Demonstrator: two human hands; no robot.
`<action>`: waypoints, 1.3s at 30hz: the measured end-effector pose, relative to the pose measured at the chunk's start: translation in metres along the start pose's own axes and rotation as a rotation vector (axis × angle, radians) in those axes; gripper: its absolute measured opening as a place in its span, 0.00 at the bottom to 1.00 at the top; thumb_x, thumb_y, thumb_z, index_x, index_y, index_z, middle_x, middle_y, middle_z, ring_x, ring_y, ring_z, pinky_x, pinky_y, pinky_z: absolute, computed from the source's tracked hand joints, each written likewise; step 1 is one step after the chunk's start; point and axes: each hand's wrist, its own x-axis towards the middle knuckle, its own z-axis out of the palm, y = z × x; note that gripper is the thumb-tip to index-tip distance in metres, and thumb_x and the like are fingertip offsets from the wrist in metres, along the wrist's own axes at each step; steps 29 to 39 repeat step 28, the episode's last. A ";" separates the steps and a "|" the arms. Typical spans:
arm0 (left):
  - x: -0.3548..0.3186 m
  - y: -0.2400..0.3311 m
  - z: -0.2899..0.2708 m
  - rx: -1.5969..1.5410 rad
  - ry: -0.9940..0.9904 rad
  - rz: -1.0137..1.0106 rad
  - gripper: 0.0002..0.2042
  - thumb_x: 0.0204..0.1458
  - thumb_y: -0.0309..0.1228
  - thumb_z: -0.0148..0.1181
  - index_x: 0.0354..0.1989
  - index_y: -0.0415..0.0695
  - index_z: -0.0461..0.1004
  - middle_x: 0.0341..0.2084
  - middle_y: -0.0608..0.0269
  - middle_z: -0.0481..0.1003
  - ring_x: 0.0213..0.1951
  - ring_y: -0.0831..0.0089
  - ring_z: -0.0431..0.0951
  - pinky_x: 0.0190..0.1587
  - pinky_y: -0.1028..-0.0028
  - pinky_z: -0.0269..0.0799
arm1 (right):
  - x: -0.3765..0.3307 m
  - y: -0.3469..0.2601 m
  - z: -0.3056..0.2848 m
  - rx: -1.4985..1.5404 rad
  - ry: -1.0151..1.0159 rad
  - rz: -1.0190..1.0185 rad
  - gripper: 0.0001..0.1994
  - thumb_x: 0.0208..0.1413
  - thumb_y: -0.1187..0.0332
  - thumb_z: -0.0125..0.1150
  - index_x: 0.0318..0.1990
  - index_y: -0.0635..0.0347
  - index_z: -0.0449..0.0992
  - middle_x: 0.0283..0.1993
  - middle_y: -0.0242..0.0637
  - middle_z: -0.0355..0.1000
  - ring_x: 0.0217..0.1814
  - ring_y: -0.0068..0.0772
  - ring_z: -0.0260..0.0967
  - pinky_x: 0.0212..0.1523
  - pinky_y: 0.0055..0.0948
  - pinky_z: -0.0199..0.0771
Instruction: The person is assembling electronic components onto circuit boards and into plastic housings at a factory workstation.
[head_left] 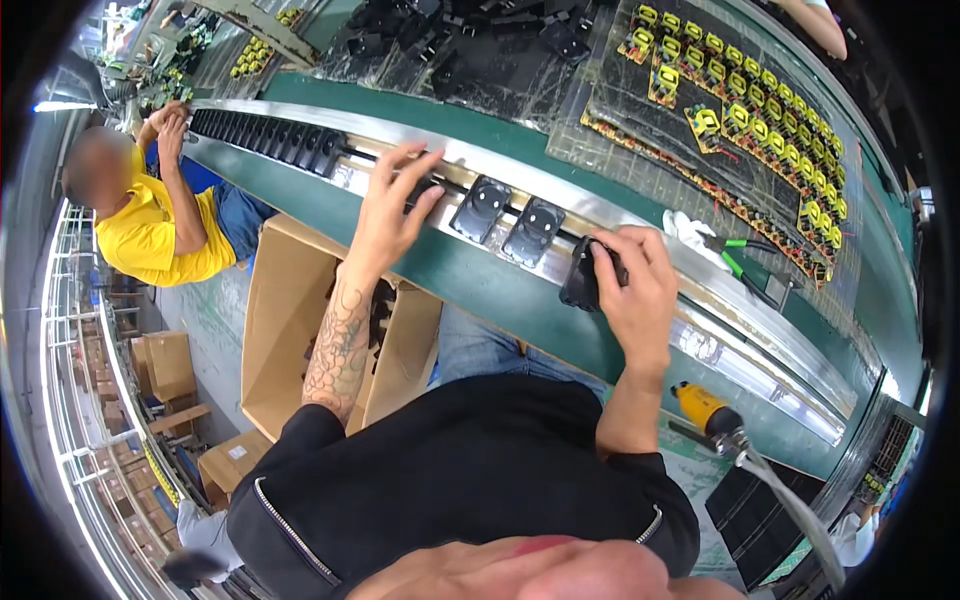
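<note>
A metal rail [690,345] runs along the green bench, carrying black plastic housings. My left hand [388,215] has its thumb and fingers curved around one black housing [424,190] on the rail; the fingers partly hide it. To the right, my right hand [637,290] grips another black housing [580,276] between thumb and fingers at the rail's near edge. Two more housings lie between my hands, a left one [482,209] and a right one [533,231], their faces up. Beyond my left hand, a close-packed row of black housings [268,137] fills the rail's left part.
Boards with yellow-topped components [745,95] sit at the far right, near green-handled pliers [745,268] and a white glove [690,232]. A yellow power tool [708,408] hangs right. An open cardboard box [290,300] stands below left; a co-worker [165,225] sits beyond it.
</note>
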 end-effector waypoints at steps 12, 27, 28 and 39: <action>-0.013 0.004 -0.006 -0.024 -0.299 0.246 0.31 0.49 0.42 0.62 0.62 0.44 0.69 0.65 0.61 0.67 0.67 0.59 0.63 0.69 0.59 0.56 | 0.002 -0.016 0.010 0.128 0.120 0.212 0.06 0.52 0.79 0.64 0.39 0.65 0.80 0.36 0.32 0.71 0.25 0.22 0.64 0.25 0.20 0.64; -0.003 -0.005 -0.010 0.256 -0.546 0.415 0.44 0.50 0.56 0.61 0.70 0.43 0.56 0.70 0.56 0.58 0.73 0.55 0.50 0.73 0.55 0.44 | -0.001 -0.014 0.008 0.277 0.031 0.194 0.06 0.52 0.79 0.63 0.38 0.63 0.80 0.33 0.37 0.77 0.26 0.24 0.70 0.27 0.19 0.69; -0.002 -0.007 -0.011 0.300 -0.568 0.447 0.46 0.48 0.57 0.63 0.71 0.44 0.54 0.71 0.57 0.56 0.73 0.54 0.49 0.74 0.55 0.42 | 0.000 -0.013 0.008 0.272 0.041 0.182 0.06 0.53 0.79 0.63 0.39 0.62 0.81 0.32 0.37 0.77 0.25 0.23 0.70 0.27 0.18 0.69; -0.002 -0.007 -0.011 0.300 -0.568 0.447 0.46 0.48 0.57 0.63 0.71 0.44 0.54 0.71 0.57 0.56 0.73 0.54 0.49 0.74 0.55 0.42 | 0.000 -0.013 0.008 0.272 0.041 0.182 0.06 0.53 0.79 0.63 0.39 0.62 0.81 0.32 0.37 0.77 0.25 0.23 0.70 0.27 0.18 0.69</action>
